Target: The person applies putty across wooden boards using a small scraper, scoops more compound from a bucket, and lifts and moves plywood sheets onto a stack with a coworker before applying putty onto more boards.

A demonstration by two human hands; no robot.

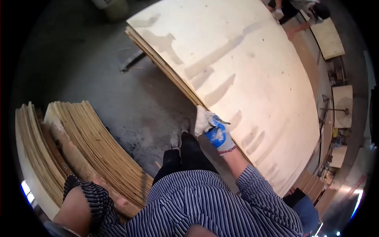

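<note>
My right hand (217, 133), in a grey-and-blue glove with a red-trimmed cuff, is closed at the near edge of a large pale plywood stack (252, 75). A whitish, cloth-like piece (203, 119) shows at its fingers, and a thin dark tip (222, 121) sticks out over the top sheet. What exactly the fingers grip is hard to make out. Darker smears mark the top sheet. My bare left arm (74, 209) is bent at the lower left, and its hand is out of view.
Upright sheets (98, 146) stand packed at the left. A metal leg (133, 62) juts from beneath the stack. Co-workers are at the upper right, one with an arm (300, 29) at the stack's far edge, and another person (304, 209) at the lower right. A fan (346, 111) stands beyond.
</note>
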